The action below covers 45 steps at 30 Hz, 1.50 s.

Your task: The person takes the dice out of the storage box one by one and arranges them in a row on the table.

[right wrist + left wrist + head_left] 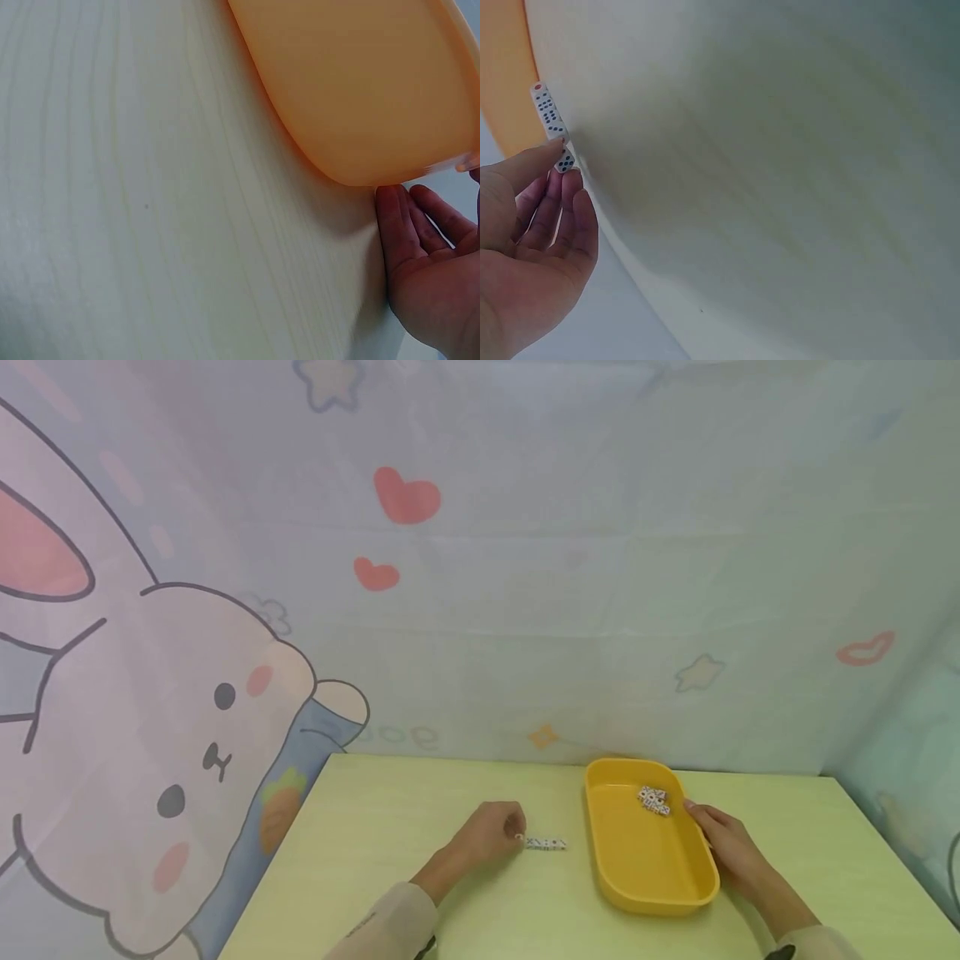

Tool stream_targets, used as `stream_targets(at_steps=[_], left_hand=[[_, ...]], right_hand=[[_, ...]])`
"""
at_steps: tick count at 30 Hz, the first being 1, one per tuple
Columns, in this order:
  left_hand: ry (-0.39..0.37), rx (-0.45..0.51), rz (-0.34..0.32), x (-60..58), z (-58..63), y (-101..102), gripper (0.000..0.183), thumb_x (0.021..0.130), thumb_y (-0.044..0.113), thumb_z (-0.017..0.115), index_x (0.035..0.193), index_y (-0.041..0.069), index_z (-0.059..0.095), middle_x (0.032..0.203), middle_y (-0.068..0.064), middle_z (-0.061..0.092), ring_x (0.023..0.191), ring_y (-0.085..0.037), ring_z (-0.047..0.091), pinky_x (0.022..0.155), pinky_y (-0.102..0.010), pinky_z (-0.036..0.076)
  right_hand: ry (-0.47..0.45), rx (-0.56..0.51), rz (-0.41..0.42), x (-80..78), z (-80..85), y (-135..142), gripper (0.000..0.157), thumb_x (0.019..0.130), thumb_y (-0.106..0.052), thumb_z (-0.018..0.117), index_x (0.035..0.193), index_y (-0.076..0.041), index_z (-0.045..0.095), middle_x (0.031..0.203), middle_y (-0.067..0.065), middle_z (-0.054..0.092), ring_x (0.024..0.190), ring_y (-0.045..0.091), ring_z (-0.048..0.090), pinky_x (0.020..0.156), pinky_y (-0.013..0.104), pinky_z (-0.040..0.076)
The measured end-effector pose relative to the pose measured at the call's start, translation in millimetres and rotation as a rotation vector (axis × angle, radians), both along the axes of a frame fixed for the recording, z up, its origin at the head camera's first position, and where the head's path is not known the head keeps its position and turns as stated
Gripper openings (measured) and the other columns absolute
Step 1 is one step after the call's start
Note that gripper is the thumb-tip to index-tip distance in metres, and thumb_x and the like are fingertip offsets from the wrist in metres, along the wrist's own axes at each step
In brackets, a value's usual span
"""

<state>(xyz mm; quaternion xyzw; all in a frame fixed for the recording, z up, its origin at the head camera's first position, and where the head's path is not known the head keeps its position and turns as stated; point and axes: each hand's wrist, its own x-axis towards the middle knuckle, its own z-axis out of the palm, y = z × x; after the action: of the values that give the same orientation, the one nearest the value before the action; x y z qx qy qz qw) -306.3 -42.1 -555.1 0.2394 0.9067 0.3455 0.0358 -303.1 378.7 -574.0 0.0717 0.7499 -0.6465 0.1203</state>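
My left hand (489,833) pinches a white die (566,161) between thumb and fingertips, at the left end of a short row of dice (546,843). In the left wrist view the row (547,111) runs straight away from the fingertips, its dice side by side, with dark pips and a red one at the far end. A yellow tray (651,868) stands to the right of the row. My right hand (729,847) holds the tray's right side, thumb at the rim and fingers against the outer wall. Several dice (654,800) lie clustered inside, toward the tray's far right.
The pale wood-grain table (360,860) carries the tray and the row. Close behind its back edge hangs a printed cloth (525,610) with a cartoon rabbit and hearts. Another stretch of cloth (907,760) borders the right side.
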Motion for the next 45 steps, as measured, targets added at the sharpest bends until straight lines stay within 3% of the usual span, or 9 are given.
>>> stream_targets(at_steps=[10, 17, 24, 32, 39, 45], left_hand=[[-0.058, -0.015, -0.017, 4.2, -1.3, 2.6, 0.015, 0.091, 0.004, 0.08, 0.097, 0.012, 0.069, 0.093, 0.003, 0.068, 0.085, -0.005, 0.061, 0.08, -0.024, 0.054], [-0.046, -0.021, -0.036, 1.8, 0.8, 4.5, 0.016, 0.092, 0.007, 0.082, 0.098, 0.012, 0.069, 0.094, 0.002, 0.069, 0.086, -0.006, 0.061, 0.079, -0.026, 0.055], [-0.074, -0.001, -0.018, 5.0, -3.8, 6.3, 0.016, 0.091, 0.005, 0.083, 0.097, 0.011, 0.069, 0.094, 0.001, 0.07, 0.085, -0.007, 0.063, 0.078, -0.026, 0.054], [-0.083, 0.036, 0.0, 4.1, -6.1, 6.8, 0.015, 0.092, 0.006, 0.081, 0.1, 0.012, 0.07, 0.096, 0.002, 0.069, 0.089, -0.01, 0.064, 0.08, -0.025, 0.054], [-0.079, 0.032, -0.042, 3.8, -1.9, 6.4, 0.016, 0.091, 0.006, 0.082, 0.101, 0.009, 0.07, 0.098, -0.001, 0.069, 0.09, -0.012, 0.063, 0.081, -0.026, 0.054], [-0.102, 0.003, -0.087, 0.9, 8.8, 7.5, 0.023, 0.089, 0.008, 0.085, 0.108, 0.006, 0.071, 0.103, -0.004, 0.07, 0.094, -0.015, 0.064, 0.085, -0.028, 0.054]], right_hand=[[0.006, 0.008, -0.006, 4.2, 2.4, -0.5, 0.079, 0.109, -0.057, 0.05, 0.151, 0.009, 0.042, 0.123, 0.01, 0.068, 0.099, 0.016, 0.069, 0.084, 0.037, 0.062], [0.043, 0.007, 0.0, 2.0, 2.5, -0.1, 0.077, 0.109, -0.057, 0.049, 0.149, 0.009, 0.044, 0.122, 0.011, 0.068, 0.097, 0.016, 0.069, 0.082, 0.037, 0.062], [0.014, -0.003, -0.004, 2.0, -2.8, -0.1, 0.076, 0.109, -0.056, 0.05, 0.15, 0.008, 0.044, 0.122, 0.007, 0.068, 0.1, 0.014, 0.069, 0.084, 0.035, 0.061], [0.046, 0.039, -0.005, 2.5, -3.5, 1.1, 0.079, 0.108, -0.059, 0.05, 0.15, 0.008, 0.045, 0.124, 0.01, 0.068, 0.099, 0.014, 0.068, 0.084, 0.034, 0.061], [0.037, 0.039, -0.013, 2.2, -2.7, -0.3, 0.081, 0.107, -0.06, 0.051, 0.151, 0.007, 0.044, 0.126, 0.011, 0.067, 0.1, 0.014, 0.068, 0.084, 0.034, 0.061], [0.03, 0.037, -0.015, 2.4, 1.0, -0.9, 0.081, 0.107, -0.06, 0.051, 0.15, 0.008, 0.044, 0.128, 0.012, 0.066, 0.101, 0.013, 0.067, 0.086, 0.034, 0.061]])
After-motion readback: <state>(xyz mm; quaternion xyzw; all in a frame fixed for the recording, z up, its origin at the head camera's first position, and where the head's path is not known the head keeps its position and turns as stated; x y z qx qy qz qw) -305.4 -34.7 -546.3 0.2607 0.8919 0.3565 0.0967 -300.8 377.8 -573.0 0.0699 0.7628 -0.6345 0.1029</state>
